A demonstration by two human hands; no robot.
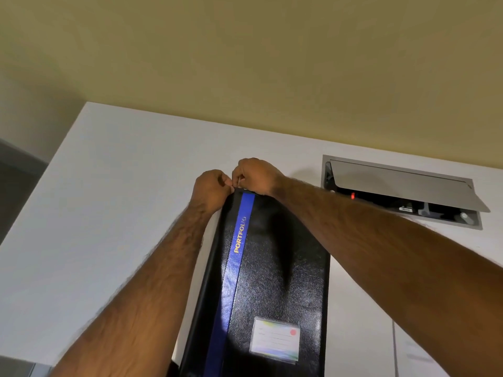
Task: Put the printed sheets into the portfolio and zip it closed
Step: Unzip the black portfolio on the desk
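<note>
Item one: black portfolio [272, 281], which I see lying flat and closed on the white table [109, 200], long side running away from me. A blue stripe [236, 254] runs down its cover, left of centre, with gold lettering that reads "PORTFOLIO". A clear card pocket [275, 338] sits on the near part of the cover, holding a pale card with a red dot.

Item two: left hand [211, 190], at the far left corner of the portfolio. I see the fingers curled in and pinched together against the corner edge. What lies between them is too small for me to tell.

Item three: right hand [257, 175], just beside the left, knuckles nearly touching it, at the same far edge. The fingers are closed in a pinch on a small pale tab [238, 183], thin and upright, which I take to be the zip pull. Both bare forearms reach across the frame, the right one crossing over the portfolio's far right part.

Item four: a grey hatch [402, 186] set into the table to the right of the hands, its lid tilted open. I see dark sockets inside and one small red light [353, 196].

Item five: a pale sheet [419, 349] at the lower right, beside the portfolio, print too faint to read.

Item six: a tan wall [245, 63] behind the table.
</note>
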